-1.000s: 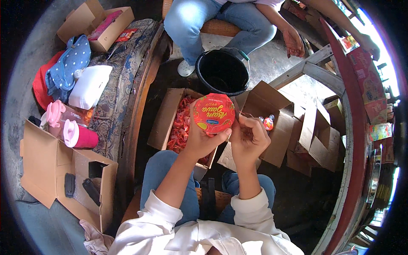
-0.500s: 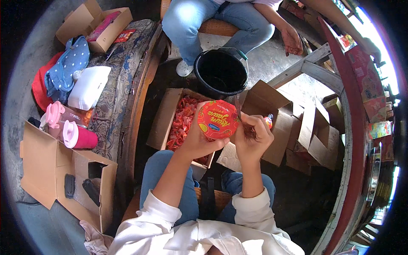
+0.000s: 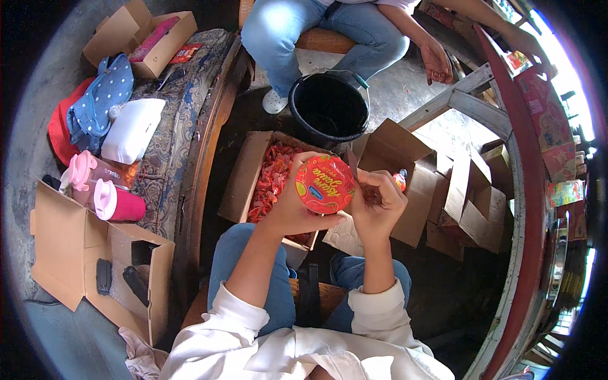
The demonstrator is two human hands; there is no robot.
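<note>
My left hand (image 3: pixel 292 206) is wrapped round a round red tub (image 3: pixel 325 185) with a printed lid, its top facing up. Just right of the tub, my right hand (image 3: pixel 379 204) has its fingers curled in a pinch. From them a thin, pointed, blade-like strip (image 3: pixel 353 161) sticks up beside the tub's rim; its lower end is hidden by the fingers. Below and left of the tub, an open cardboard box (image 3: pixel 244 171) holds many red-wrapped sweets (image 3: pixel 273 176).
A black bucket (image 3: pixel 329 107) stands before a seated person in jeans (image 3: pixel 272 38). Open cardboard boxes (image 3: pixel 405 190) lie to the right, by a red-and-white wooden frame (image 3: pixel 529 209). On the left are a patterned bench (image 3: pixel 190 88), pink-lidded bottles (image 3: pixel 120 201) and another open carton (image 3: pixel 69 247).
The tub has turned in my left hand, so its lid print now slants more steeply. It sits slightly lower, a little apart from my right fingers. The right hand has barely moved.
</note>
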